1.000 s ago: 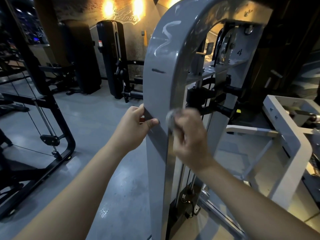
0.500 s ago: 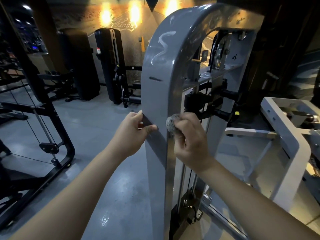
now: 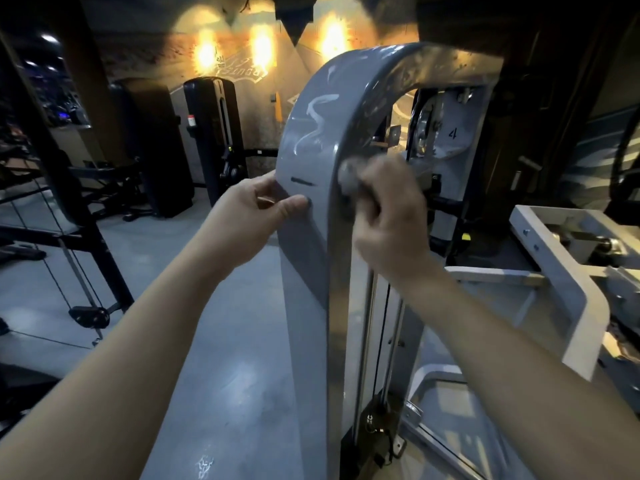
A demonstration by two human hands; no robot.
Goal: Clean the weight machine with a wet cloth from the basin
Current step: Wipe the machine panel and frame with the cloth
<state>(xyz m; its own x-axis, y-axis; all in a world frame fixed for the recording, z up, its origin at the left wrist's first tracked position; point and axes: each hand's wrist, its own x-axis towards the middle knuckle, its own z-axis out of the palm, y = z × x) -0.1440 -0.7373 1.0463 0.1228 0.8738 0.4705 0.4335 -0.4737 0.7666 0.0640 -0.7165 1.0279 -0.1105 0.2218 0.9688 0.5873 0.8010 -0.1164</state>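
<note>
The weight machine's grey arched frame (image 3: 304, 258) rises straight ahead, with wet smears on its upper curve. My left hand (image 3: 242, 220) grips the frame's left edge, thumb lying across the front face just below a dark slot. A small grey cloth (image 3: 348, 174), bunched into a wad, is held in my right hand (image 3: 384, 216) and pressed against the frame's right edge at about the same height. That hand is blurred by motion. No basin shows in view.
Behind the frame run the machine's cables and black fittings (image 3: 446, 202). A white metal frame (image 3: 568, 271) juts out at the right. A black cable rack (image 3: 79, 244) stands at the left, and dark padded machines (image 3: 214, 133) sit farther back on the grey floor.
My right hand has slid the cloth up the frame's right edge. My left hand has also shifted higher on the left edge, close under the dark slot.
</note>
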